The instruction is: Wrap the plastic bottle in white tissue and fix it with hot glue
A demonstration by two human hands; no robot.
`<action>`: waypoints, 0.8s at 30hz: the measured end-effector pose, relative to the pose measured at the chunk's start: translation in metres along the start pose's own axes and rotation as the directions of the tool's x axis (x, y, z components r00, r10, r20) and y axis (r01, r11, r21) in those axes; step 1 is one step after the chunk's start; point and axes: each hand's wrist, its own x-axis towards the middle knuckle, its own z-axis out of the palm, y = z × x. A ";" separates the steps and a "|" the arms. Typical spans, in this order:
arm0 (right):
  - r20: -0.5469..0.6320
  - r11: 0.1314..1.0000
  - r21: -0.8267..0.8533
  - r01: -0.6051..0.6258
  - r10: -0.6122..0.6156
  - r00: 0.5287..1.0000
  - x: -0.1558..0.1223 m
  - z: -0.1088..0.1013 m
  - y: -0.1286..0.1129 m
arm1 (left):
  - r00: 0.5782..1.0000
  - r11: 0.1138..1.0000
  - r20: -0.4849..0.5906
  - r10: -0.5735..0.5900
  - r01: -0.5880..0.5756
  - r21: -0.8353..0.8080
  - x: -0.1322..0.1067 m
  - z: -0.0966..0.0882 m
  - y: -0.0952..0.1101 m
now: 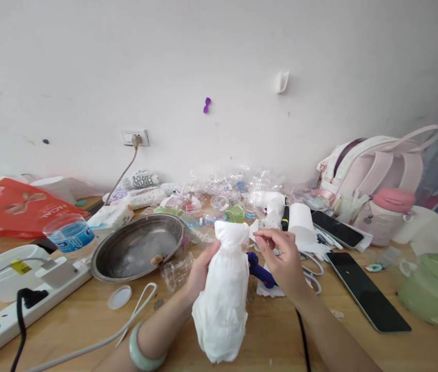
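My left hand [200, 268] grips the neck of a bottle-shaped object wrapped in white tissue [223, 289], holding it upright over the wooden table [67, 330]. A pale green bangle [141, 349] sits on that wrist. My right hand [281, 256] is beside the wrapped top, its fingers pinched together near the gathered tissue; whether they hold anything is too small to tell. A blue glue gun [259, 269] lies on the table just behind the right hand, on a scrap of white tissue.
A steel bowl [137, 247] and white power strip [28, 299] lie left. Cut clear plastic bottle pieces [222, 194] pile at the wall. A tissue roll [301, 221], scissors [312, 268], two phones [366, 289], a pink backpack [374, 170] and a green bowl [436, 289] are right.
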 end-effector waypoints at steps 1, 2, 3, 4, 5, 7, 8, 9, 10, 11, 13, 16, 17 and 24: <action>0.004 1.000 0.012 -0.016 0.016 1.000 0.000 0.000 -0.001 | 0.999 1.000 -0.033 0.021 -0.021 0.012 -0.001 0.000 -0.001; 0.006 0.999 0.020 -0.031 0.031 1.000 -0.001 0.000 -0.002 | 0.998 0.999 -0.057 0.038 -0.037 0.024 -0.001 0.000 -0.002; 0.009 0.999 0.021 -0.040 0.040 0.999 -0.001 0.001 -0.003 | 0.996 0.998 -0.070 0.049 -0.047 0.039 -0.001 0.000 -0.004; 0.010 0.999 0.016 -0.044 0.044 0.999 -0.001 0.001 -0.004 | 0.995 0.997 -0.077 0.060 -0.056 0.054 -0.001 -0.001 -0.005; 0.008 0.999 0.006 -0.042 0.042 0.999 -0.001 0.001 -0.004 | 0.994 0.995 -0.080 0.080 -0.074 0.069 0.000 -0.001 -0.006; -0.005 1.000 -0.018 -0.025 0.025 1.000 -0.001 0.001 -0.005 | 0.987 0.987 -0.079 0.140 -0.132 0.095 0.001 -0.003 -0.008; -0.014 1.000 -0.028 -0.013 0.012 1.000 0.000 0.001 -0.005 | 0.982 0.981 -0.077 0.170 -0.161 0.107 0.002 -0.003 -0.009; -0.023 0.999 -0.036 0.002 -0.003 1.000 0.000 0.001 -0.005 | 0.979 0.976 -0.076 0.191 -0.182 0.117 0.002 -0.004 -0.009; -0.032 0.999 -0.043 0.020 -0.021 0.999 0.000 0.001 -0.005 | 0.976 0.973 -0.075 0.202 -0.192 0.124 0.002 -0.003 -0.009; -0.039 0.998 -0.051 0.041 -0.043 0.998 -0.001 0.001 -0.005 | 0.976 0.972 -0.077 0.205 -0.194 0.129 0.002 -0.003 -0.009; -0.047 0.995 -0.066 0.081 -0.084 0.995 -0.001 0.001 -0.006 | 0.975 0.973 -0.092 0.202 -0.189 0.135 0.001 0.000 -0.007; -0.050 0.991 -0.082 0.109 -0.113 0.992 -0.001 0.001 -0.007 | 0.982 0.981 -0.110 0.152 -0.136 0.138 -0.001 0.004 -0.005; -0.048 0.990 -0.085 0.109 -0.114 0.992 -0.001 0.001 -0.007 | 0.988 0.986 -0.103 0.111 -0.096 0.137 -0.002 0.005 -0.005; -0.035 0.981 -0.147 0.130 -0.137 0.990 0.000 0.003 -0.005 | 0.990 0.965 -0.038 0.135 -0.123 0.230 0.000 0.003 -0.007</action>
